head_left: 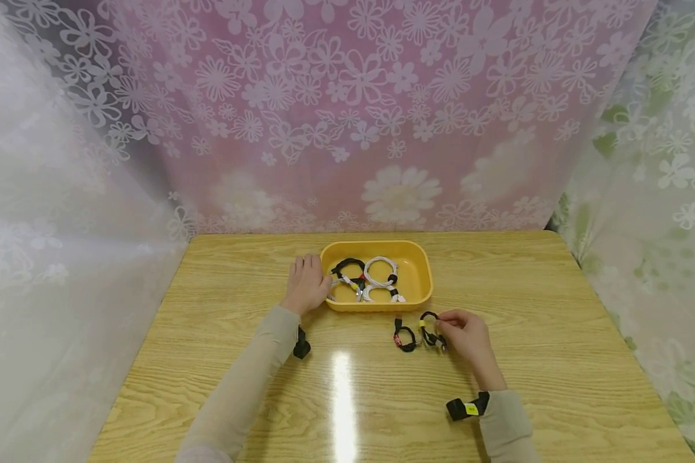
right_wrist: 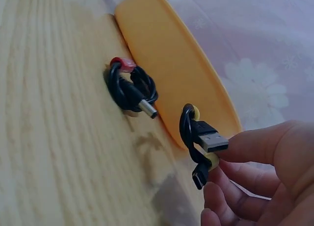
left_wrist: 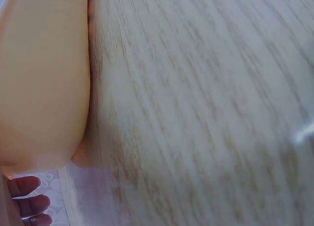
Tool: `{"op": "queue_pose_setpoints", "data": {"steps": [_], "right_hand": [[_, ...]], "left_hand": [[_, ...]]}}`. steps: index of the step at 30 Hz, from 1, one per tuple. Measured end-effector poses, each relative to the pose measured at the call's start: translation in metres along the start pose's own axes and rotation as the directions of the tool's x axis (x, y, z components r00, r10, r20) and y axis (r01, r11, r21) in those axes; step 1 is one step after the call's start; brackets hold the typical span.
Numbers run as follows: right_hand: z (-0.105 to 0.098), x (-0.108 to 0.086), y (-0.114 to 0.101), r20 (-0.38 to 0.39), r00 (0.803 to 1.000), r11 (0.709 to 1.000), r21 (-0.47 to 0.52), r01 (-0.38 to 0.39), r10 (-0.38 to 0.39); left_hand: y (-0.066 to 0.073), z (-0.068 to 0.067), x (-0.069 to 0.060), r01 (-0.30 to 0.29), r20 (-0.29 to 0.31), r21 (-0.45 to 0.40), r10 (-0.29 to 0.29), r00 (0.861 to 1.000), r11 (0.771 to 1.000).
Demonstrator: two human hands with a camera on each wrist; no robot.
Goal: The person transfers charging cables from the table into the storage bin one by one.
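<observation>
A yellow plastic bin (head_left: 419, 302) stands near the far side of the table, with several coiled cables in it. My left hand (head_left: 307, 283) holds its left end, the thumb over the rim; in the left wrist view only a few fingertips (left_wrist: 32, 204) show past the palm. In front of the bin, my right hand (head_left: 466, 334) pinches a coiled black USB cable (right_wrist: 189, 133) with yellow bands, between thumb and fingers. The right wrist view shows it raised off the table. To its left, a second coiled black cable (head_left: 405, 339) with a red band lies on the wood.
Inside the bin are a white cable coil (head_left: 366, 270), another white one (head_left: 376, 294), a black coil (head_left: 342, 263) and a greyish coil (head_left: 338, 283) with yellow on it. The wooden table (head_left: 220, 360) meets floral curtains (head_left: 347, 128) at the back and sides.
</observation>
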State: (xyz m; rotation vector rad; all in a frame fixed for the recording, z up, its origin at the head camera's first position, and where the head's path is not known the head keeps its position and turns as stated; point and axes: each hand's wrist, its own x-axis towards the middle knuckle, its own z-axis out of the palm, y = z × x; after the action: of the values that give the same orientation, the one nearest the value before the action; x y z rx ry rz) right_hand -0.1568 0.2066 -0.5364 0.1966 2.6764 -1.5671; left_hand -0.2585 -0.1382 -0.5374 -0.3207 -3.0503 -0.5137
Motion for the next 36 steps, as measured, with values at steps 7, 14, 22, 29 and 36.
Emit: {"op": "queue_pose_setpoints", "data": {"steps": [7, 14, 22, 29, 36], "right_hand": [[-0.009, 0.002, -0.016, -0.027, 0.999, 1.0, 0.005, 0.019, -0.019], [-0.019, 0.005, -0.03, -0.037, 0.998, 0.999, -0.006, 0.048, -0.048], [-0.027, 0.017, -0.043, -0.03, 0.996, 0.997, 0.002, 0.081, -0.081], [-0.027, 0.031, -0.057, -0.034, 0.995, 0.995, -0.016, 0.097, -0.097], [-0.021, 0.049, -0.064, -0.023, 0.997, 0.997, -0.007, 0.076, -0.076]], "left_hand": [[0.001, -0.001, -0.001, 0.001, 0.004, -0.003, -0.001, 1.0, 1.0], [0.0, 0.0, 0.0, -0.001, 0.005, -0.003, 0.001, 1.0, 1.0], [-0.002, 0.001, 0.001, 0.001, 0.007, 0.001, -0.001, 1.0, 1.0], [-0.002, 0.001, 0.002, -0.006, -0.002, -0.005, 0.006, 1.0, 1.0], [-0.001, 0.002, 0.002, 0.006, 0.01, -0.005, -0.006, 1.0, 1.0]]}}
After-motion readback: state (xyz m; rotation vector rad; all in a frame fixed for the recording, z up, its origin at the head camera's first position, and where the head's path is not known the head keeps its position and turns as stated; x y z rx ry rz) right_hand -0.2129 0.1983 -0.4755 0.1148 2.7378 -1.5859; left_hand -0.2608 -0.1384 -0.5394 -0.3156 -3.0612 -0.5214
